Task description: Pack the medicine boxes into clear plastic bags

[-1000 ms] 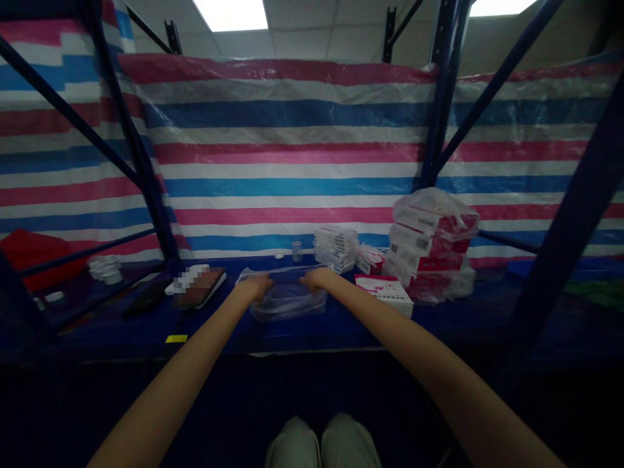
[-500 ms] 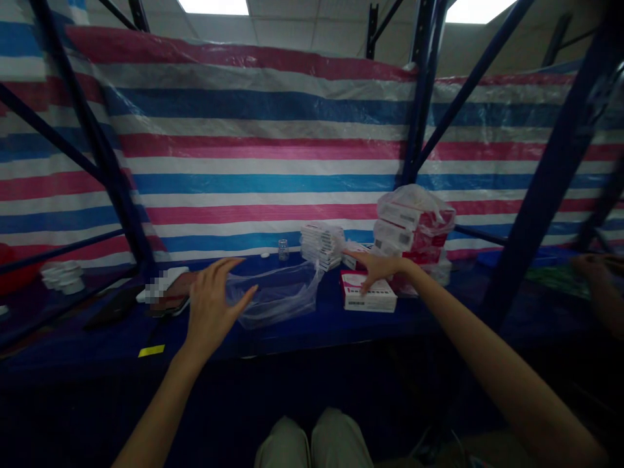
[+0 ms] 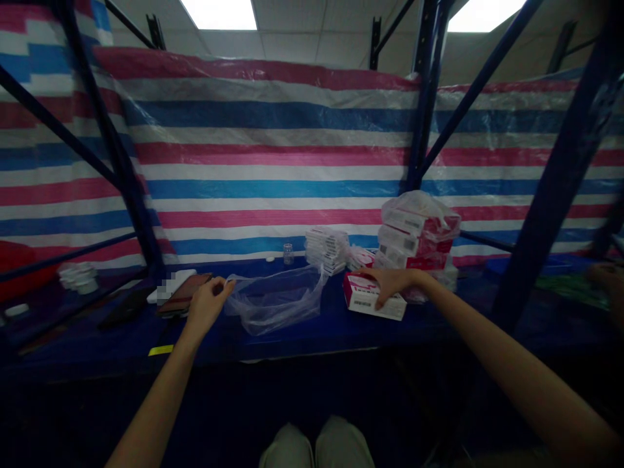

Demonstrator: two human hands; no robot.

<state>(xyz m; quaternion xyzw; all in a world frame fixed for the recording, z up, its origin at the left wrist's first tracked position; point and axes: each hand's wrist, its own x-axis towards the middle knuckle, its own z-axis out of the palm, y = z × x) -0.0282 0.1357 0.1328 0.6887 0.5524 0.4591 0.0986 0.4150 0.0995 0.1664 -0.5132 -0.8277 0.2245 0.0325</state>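
Observation:
My left hand (image 3: 208, 304) pinches the left edge of a clear plastic bag (image 3: 275, 302) that lies on the blue table. My right hand (image 3: 397, 286) grips a red and white carton (image 3: 373, 304) from above, thumb on its front side and fingers over the top. The carton is slightly tilted, right of the bag. Behind it stands a stack of similar cartons in clear plastic bags (image 3: 416, 231). Left of the stack sits a pile of flat white packs with barcodes (image 3: 324, 250).
A small glass jar (image 3: 288, 254) and a white cap (image 3: 270, 259) stand behind the bag. At left are a phone-like item and brown case (image 3: 188, 292), a yellow label (image 3: 160, 350) and white lids (image 3: 78, 278). Blue rack posts (image 3: 541, 175) frame the table. Another person's hand (image 3: 602, 279) shows at far right.
My left hand has gone from spread fingers to a pinch on the bag's edge. My right hand has closed around the carton and tilted it. The view has shifted slightly.

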